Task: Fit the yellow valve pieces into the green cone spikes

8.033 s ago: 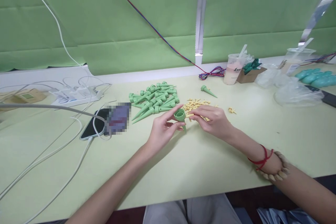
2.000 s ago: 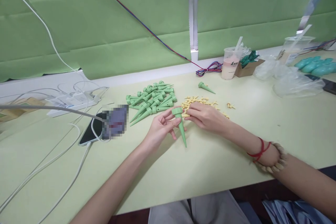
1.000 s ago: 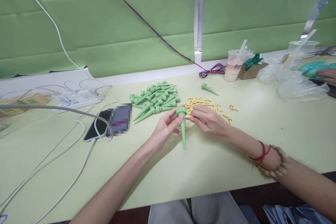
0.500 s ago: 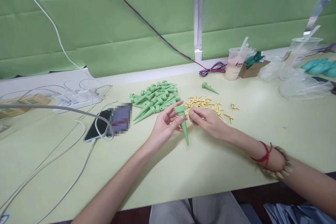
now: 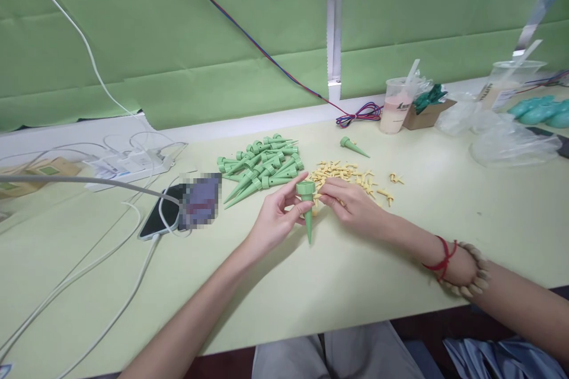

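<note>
A green plastic watering spike (image 5: 306, 204) stands nearly upright, tip down, pinched between the thumb and fingers of my left hand (image 5: 281, 211). Its wide round collar faces up. My right hand (image 5: 349, 202) is closed at the spike's right side, just under the collar, with a small yellow plastic valve (image 5: 317, 196) between thumb and forefinger; the fingers cover most of it. Whether the valve sits in the spike's side, I cannot tell. Behind my hands lie a heap of green spikes (image 5: 262, 166) and a scattered pile of yellow valves (image 5: 340, 173).
One more spike (image 5: 354, 146) lies apart, behind the valves. To the left are a phone (image 5: 162, 213), white cables and a power strip (image 5: 128, 166). A drink cup (image 5: 395, 108), a small cardboard box (image 5: 427, 115) and a clear plastic bag (image 5: 511, 145) stand or lie at the back right.
The spike in my left hand has tilted more upright, its tip swinging left. My right fingers have turned and come against the spike's side with the yellow valve.
</note>
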### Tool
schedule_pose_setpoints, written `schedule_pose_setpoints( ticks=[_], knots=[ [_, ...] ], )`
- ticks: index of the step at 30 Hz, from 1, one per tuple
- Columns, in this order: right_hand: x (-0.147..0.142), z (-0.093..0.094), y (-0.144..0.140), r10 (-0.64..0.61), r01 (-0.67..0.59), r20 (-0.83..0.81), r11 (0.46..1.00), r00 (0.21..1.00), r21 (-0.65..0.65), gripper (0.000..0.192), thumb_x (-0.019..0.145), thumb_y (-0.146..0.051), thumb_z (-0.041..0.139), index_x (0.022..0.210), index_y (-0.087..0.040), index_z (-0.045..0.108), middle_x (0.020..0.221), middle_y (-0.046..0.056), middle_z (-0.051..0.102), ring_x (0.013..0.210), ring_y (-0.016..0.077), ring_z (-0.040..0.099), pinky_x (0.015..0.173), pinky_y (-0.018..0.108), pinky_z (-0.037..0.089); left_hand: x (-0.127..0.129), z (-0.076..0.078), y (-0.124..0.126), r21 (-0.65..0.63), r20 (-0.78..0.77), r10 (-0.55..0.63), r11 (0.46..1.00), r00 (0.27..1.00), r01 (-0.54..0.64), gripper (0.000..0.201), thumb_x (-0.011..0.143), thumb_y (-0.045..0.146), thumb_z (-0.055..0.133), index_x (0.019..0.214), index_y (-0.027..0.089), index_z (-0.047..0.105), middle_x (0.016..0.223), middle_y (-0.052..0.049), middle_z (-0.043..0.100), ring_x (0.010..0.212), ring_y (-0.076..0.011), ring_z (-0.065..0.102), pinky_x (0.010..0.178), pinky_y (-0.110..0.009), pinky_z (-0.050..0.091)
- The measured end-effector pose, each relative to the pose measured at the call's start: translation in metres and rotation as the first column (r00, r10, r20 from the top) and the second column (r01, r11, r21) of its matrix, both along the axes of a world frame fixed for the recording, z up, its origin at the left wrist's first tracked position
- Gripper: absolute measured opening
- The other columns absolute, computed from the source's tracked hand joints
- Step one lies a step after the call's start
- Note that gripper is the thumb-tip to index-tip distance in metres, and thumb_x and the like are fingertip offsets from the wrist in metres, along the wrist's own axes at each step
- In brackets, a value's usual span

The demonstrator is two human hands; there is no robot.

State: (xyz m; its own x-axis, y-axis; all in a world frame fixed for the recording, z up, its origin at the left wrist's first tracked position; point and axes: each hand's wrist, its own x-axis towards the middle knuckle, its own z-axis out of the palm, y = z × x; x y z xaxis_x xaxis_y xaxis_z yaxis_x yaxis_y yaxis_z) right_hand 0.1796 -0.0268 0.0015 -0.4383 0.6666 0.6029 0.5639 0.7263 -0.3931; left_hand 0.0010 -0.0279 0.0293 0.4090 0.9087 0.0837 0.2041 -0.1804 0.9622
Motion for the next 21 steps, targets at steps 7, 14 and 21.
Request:
schedule_pose_setpoints(
  ticks=[7,14,21],
  knots=[
    [-0.002,0.010,-0.004,0.014,-0.045,-0.092,0.935,0.996,-0.352,0.025,0.088,-0.023,0.040,0.065,-0.017,0.046,0.060,-0.003,0.045,0.057,0.0087,0.042,0.055,0.021,0.031,-0.006,-0.006,0.005,0.201,-0.156,0.000,0.979,0.988,0.031,0.055,0.078,0.028,0.054,0.131,0.024,0.041,0.069,0.003,0.042,0.059,-0.0075,0.040,0.056,-0.019,0.046],
    [-0.002,0.012,-0.002,0.039,-0.174,-0.247,0.817,0.968,-0.550,0.032,0.089,-0.036,0.035,0.066,-0.017,0.046,0.060,-0.003,0.047,0.056,0.0089,0.046,0.054,0.021,0.035,-0.005,-0.006,0.007,0.209,-0.134,0.015,0.978,0.991,0.014,0.054,0.077,0.029,0.055,0.129,0.024,0.043,0.072,0.001,0.046,0.064,-0.0095,0.043,0.057,-0.020,0.047],
    [0.000,0.000,0.005,-0.021,-0.010,-0.076,0.923,0.997,-0.385,0.028,0.076,-0.041,0.058,0.093,-0.018,0.060,0.081,0.002,0.059,0.058,0.0090,0.050,0.056,0.022,0.040,-0.003,0.000,0.010,0.032,0.236,0.163,0.984,0.958,-0.176,0.060,0.074,0.034,0.060,0.130,0.024,0.040,0.071,0.002,0.049,0.071,-0.0118,0.052,0.064,-0.026,0.053]
  ],
)
